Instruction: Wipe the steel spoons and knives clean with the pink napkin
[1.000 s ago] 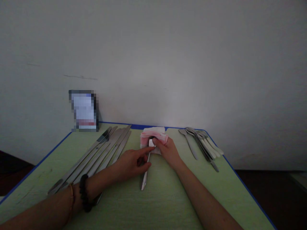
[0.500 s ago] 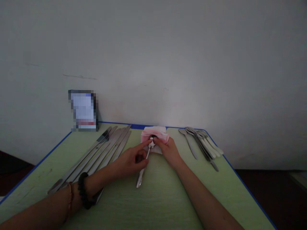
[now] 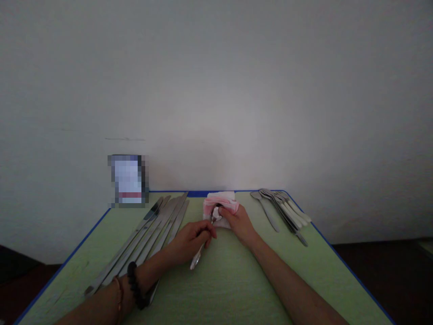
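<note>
A shiny metal spoon slants between my hands, its bowl lying against a folded pink-and-white cloth. My left hand is closed around the spoon's handle, and the handle's end sticks out below the fingers. My right hand grips the cloth from the right side, its thumb pressed on the spoon's bowl. The fingers under the cloth are hidden.
Several long table knives lie to the left, partly behind my left forearm. At the right are stacked spoons, cutlery with white handles and one separate spoon. A blurred-out screen stands against the wall on the green table.
My left hand has gone from a fingertip at the spoon's bowl to a closed grip on its handle. My right thumb stays on the bowl. The view has tilted up slightly.
</note>
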### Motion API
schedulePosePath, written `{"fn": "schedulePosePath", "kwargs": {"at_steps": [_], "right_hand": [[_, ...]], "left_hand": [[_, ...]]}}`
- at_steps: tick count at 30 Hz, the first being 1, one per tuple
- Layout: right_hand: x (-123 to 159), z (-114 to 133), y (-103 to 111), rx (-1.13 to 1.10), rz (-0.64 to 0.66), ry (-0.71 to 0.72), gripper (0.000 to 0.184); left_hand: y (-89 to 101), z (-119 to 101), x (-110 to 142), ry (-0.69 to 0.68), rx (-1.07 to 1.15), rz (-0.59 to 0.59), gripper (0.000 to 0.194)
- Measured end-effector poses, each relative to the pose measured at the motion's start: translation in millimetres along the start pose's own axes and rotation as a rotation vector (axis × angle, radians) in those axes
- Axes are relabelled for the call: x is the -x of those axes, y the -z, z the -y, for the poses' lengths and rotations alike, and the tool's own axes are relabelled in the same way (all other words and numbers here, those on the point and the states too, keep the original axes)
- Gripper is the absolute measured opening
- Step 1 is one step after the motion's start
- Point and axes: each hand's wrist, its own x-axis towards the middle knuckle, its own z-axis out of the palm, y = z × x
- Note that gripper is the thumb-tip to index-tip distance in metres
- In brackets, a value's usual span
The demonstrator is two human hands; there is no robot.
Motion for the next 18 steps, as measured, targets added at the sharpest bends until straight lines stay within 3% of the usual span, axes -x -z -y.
{"fn": "schedulePosePath", "kwargs": {"at_steps": [9, 18], "right_hand": [[0.7, 4.8, -0.6, -0.013, 0.022, 0.031, 0.032], [-1.2, 5.4, 3.3, -0.155, 0.119, 0.06, 0.034]], "left_hand": [[-1.7, 3.0, -1.2, -0.016, -0.035, 0.0, 0.018], [-4.2, 3.2, -0.9, 0.03, 0.066, -0.029, 0.022]]}}
